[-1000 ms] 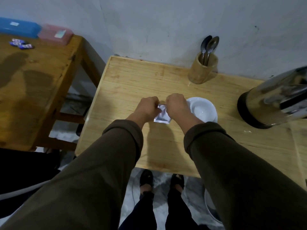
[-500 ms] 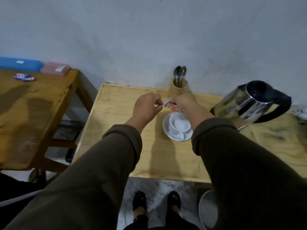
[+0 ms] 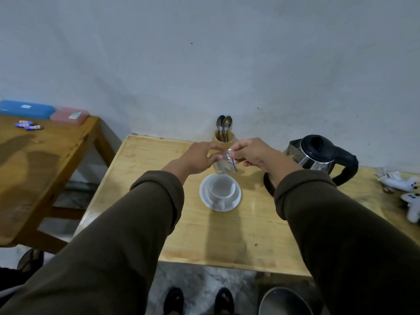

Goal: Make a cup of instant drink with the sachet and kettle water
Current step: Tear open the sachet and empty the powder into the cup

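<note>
A small silvery sachet [image 3: 225, 163] hangs in the air just above and behind a white cup [image 3: 221, 187] that stands on a white saucer [image 3: 236, 196]. My left hand [image 3: 200, 156] pinches the sachet's left side and my right hand [image 3: 252, 153] pinches its top right corner. Both hands are held over the light wooden table [image 3: 227, 235]. A steel kettle [image 3: 318, 155] with a black lid and handle stands to the right of my right hand, partly hidden by that arm.
A wooden holder [image 3: 223, 139] with two spoons stands at the wall behind my hands. White objects [image 3: 406, 189] lie at the table's right end. A darker table [image 3: 45, 160] at left bears blue and pink boxes. A round bin [image 3: 284, 301] sits on the floor below.
The view has tilted up, so the wall fills more of it. My hands have lifted the sachet from table level to above the cup, and it now hangs lengthwise between them.
</note>
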The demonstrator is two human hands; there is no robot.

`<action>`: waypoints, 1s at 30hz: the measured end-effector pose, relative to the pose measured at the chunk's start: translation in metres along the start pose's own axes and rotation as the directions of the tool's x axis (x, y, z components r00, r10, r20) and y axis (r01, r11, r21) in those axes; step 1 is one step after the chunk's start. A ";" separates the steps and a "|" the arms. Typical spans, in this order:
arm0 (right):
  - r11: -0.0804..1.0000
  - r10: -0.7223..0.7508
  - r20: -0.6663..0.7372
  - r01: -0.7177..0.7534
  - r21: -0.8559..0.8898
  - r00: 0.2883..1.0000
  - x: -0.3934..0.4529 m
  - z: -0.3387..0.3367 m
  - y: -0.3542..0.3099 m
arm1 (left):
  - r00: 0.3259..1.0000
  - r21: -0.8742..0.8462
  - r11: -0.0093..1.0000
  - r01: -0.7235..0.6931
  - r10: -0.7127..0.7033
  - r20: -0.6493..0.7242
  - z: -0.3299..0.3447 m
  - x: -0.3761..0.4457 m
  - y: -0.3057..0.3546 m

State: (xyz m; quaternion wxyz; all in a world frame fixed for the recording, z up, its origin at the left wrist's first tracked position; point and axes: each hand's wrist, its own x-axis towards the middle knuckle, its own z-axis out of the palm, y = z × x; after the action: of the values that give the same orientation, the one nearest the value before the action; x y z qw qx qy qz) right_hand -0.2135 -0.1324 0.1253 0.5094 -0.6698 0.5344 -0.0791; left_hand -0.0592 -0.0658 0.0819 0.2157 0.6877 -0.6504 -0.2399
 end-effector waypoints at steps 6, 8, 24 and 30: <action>0.995 -0.093 -0.016 0.093 -0.036 0.995 0.001 -0.017 0.004 | 0.995 -0.201 0.976 0.086 -0.094 -0.031 0.010 0.011 0.018; 0.991 -0.130 -0.054 0.127 -0.042 0.990 0.002 -0.020 0.006 | 0.994 -0.224 0.971 0.086 -0.098 -0.042 0.011 0.015 0.023; 0.905 -0.395 -0.264 0.324 -0.275 0.880 0.009 -0.021 0.005 | 0.956 -0.610 0.760 0.224 -0.294 -0.015 0.013 0.033 0.046; 0.843 -0.512 -0.294 0.408 -0.350 0.807 0.010 -0.015 -0.002 | 0.945 -0.732 0.629 0.260 -0.321 0.059 0.002 0.033 0.050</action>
State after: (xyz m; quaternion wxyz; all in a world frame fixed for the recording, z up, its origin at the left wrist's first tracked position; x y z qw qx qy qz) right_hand -0.2180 -0.1492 0.1294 0.2659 -0.8150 0.4475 -0.2547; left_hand -0.0982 -0.1012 0.1090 0.4554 0.6478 -0.3718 -0.4844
